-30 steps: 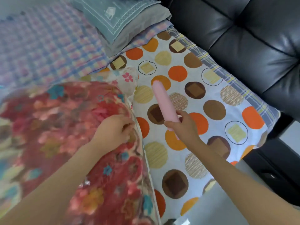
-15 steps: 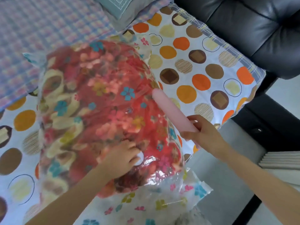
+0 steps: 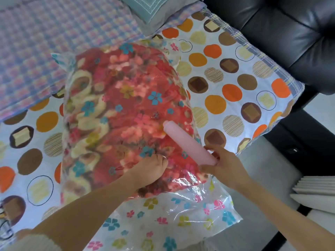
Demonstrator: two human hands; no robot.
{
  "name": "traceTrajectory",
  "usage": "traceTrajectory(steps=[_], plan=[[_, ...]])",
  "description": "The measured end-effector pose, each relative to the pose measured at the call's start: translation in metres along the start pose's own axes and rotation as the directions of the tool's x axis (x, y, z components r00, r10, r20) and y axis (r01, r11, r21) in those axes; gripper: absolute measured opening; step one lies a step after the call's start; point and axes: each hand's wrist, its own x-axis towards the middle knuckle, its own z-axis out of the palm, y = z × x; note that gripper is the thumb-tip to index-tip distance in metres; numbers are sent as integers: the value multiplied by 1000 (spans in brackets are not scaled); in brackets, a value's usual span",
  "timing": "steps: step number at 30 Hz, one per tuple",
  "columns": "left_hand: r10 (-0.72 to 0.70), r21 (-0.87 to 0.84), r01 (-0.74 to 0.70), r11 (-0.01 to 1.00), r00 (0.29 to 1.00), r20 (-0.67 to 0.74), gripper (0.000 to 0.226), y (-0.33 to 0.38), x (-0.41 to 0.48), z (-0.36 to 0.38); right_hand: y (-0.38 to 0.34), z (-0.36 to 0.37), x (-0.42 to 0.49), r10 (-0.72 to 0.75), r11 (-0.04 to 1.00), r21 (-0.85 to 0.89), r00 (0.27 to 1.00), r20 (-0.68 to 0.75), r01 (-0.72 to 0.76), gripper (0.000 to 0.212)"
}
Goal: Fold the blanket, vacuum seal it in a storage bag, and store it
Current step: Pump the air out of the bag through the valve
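A folded red floral blanket [image 3: 116,98] fills a clear storage bag [image 3: 192,212] printed with small flowers, lying on the bed. The bag's flat near end hangs over the bed's edge. My left hand [image 3: 152,165] presses down on the bag's near side, fingers curled on the plastic; the valve seen earlier is hidden under it. My right hand [image 3: 223,163] grips the lower end of a pink cylindrical hand pump [image 3: 188,142], which slants up and left over the bag's right side.
The bed sheet [image 3: 226,77] has orange and brown dots. A checked cover [image 3: 54,42] and folded pillows [image 3: 154,9] lie at the back. A black leather sofa [image 3: 290,33] stands to the right, grey floor [image 3: 272,178] below, white slats [image 3: 315,192] at far right.
The bag with the blanket came fully into view and lies flatter on the bed. My right hand brought the pump from over the sheet to above the bag. My left hand slid toward the bag's near side.
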Motion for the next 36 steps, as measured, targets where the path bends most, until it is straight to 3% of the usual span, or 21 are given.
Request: traceTrajectory(steps=[4,10,13,14,17,19,21,23,24,27,29,30,32,34,35,36], plan=[[-64,-65,62,996,997,-35,15,5,-1,3,11,-3,-1,25,1000,12,999,24,-25,57],[-298,-137,320,937,941,162,54,22,6,-11,18,-5,-5,32,999,9,997,69,-33,57],[-347,-57,361,931,922,173,26,21,12,-10,14,-5,-9,29,1000,9,997,78,-30,56],[-358,-30,371,928,913,196,27,18,15,-18,12,-4,-10,26,1000,6,997,77,-27,56],[-285,-16,304,953,910,301,40,11,21,-31,3,-4,-9,32,999,20,997,72,-34,57],[-232,-19,248,969,928,293,45,9,19,-35,-2,-3,-10,45,999,25,997,70,-47,59],[-42,-41,54,998,967,250,44,5,16,-45,-7,-2,-11,51,998,30,997,62,-53,59],[116,-86,-92,992,933,340,37,-3,11,-51,-10,0,-15,59,997,53,997,50,-61,57],[126,-120,-85,989,912,390,37,-4,11,-52,-11,1,-18,65,996,54,997,46,-68,56],[-76,-80,122,989,898,433,38,-2,20,-55,-14,5,-22,91,995,38,996,23,-92,57],[-195,-182,323,929,843,501,24,-1,23,-54,-15,6,-25,101,994,32,995,13,-101,57],[-189,-202,312,928,865,464,26,-2,22,-52,-16,6,-26,105,994,24,994,11,-105,57],[-23,-139,67,988,955,296,34,-3,15,-50,-19,6,-28,113,994,3,994,13,-113,58],[241,-110,-218,970,927,288,30,-8,8,-48,-19,6,-28,128,992,10,992,3,-128,58],[298,-135,-269,954,901,314,30,-11,8,-45,-18,6,-28,139,990,17,990,-3,-139,58],[287,-211,-228,951,906,313,30,-13,9,-43,-18,6,-28,149,989,20,989,-9,-149,58]])
